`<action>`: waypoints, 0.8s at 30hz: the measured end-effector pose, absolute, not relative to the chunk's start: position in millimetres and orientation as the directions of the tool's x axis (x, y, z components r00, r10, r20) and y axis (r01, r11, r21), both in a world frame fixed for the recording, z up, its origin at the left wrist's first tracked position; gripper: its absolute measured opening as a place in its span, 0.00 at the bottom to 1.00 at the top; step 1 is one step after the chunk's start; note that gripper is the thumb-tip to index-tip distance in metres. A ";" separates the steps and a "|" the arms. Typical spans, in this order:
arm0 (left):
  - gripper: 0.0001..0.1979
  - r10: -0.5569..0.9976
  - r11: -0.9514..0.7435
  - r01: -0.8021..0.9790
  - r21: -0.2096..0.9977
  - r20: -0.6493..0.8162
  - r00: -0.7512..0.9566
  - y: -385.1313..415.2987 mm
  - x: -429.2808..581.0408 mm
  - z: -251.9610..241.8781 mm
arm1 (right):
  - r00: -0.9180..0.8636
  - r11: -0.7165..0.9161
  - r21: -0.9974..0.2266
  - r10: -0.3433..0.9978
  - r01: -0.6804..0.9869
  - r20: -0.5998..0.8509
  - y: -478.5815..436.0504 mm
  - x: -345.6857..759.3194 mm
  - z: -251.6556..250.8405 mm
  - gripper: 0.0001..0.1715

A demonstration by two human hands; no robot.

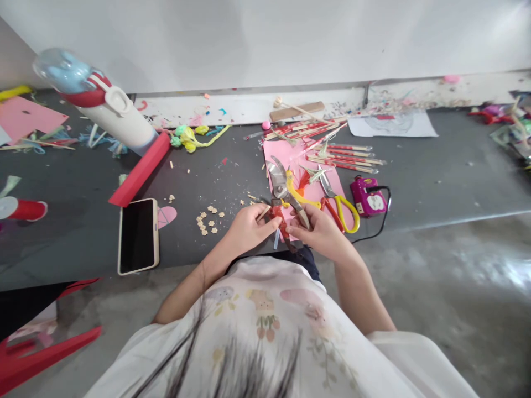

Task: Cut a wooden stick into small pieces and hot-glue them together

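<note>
My left hand (248, 225) is closed on a thin wooden stick (263, 212) at the near edge of the dark table (74, 221). My right hand (319, 232) grips the red handles of metal pruning shears (281, 188), whose open blades point away over a pink paper sheet (286, 160). The stick's tip lies close to the shears' handles. Small cut wooden pieces (208, 218) lie just left of my left hand.
Yellow-handled scissors (340, 205) and a pink gadget with a black cord (367, 200) lie right of my hands. Red-wrapped chopsticks (344, 155) sit behind. A phone (138, 235), red strip (140, 170), bottle (99, 102) and red roll (25, 209) are left.
</note>
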State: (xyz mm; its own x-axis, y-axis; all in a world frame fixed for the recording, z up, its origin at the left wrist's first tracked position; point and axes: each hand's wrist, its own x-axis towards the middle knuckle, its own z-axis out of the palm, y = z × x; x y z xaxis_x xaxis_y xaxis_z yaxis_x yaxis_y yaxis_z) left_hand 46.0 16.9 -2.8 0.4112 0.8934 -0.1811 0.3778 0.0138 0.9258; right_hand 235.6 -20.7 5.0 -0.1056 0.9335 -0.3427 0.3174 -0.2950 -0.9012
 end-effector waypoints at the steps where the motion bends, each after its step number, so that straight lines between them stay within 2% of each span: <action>1: 0.13 0.904 0.020 0.361 0.932 -0.171 0.392 18.4 44.0 -3.9 | -0.116 -0.291 -0.903 0.933 0.316 -0.341 -21.3 236.1 4.8 0.19; 6: 0.20 0.961 0.034 0.178 0.984 -0.082 0.266 31.9 27.0 -12.0 | -0.197 -0.263 -0.917 0.924 0.299 -0.329 -26.2 240.2 1.8 0.17; 10: 0.18 0.971 -0.139 0.319 0.937 0.066 0.228 38.6 15.9 -8.6 | -0.242 -0.305 -0.898 0.890 0.316 -0.387 -30.9 243.4 0.1 0.22; 14: 0.17 0.947 -0.262 0.406 0.876 0.151 0.285 36.6 14.5 1.9 | -0.268 -0.314 -0.883 0.870 0.348 -0.415 -34.4 243.9 0.0 0.25; 20: 0.17 0.942 -0.254 0.412 0.875 0.126 0.312 33.1 15.5 4.8 | -0.269 -0.304 -0.866 0.864 0.396 -0.427 -36.0 243.1 0.3 0.28; 24: 0.17 0.947 -0.244 0.417 0.876 0.124 0.295 33.8 14.5 4.1 | -0.308 -0.322 -0.874 0.844 0.363 -0.439 -37.1 242.3 -0.1 0.28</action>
State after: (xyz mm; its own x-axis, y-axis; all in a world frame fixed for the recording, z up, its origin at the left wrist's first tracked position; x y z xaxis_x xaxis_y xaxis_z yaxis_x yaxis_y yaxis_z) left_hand 14.5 33.8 4.1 0.2948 0.9475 0.1240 0.4168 -0.2442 0.8756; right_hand 242.3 -37.1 -0.1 -0.3076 0.8441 -0.4392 0.3633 -0.3224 -0.8741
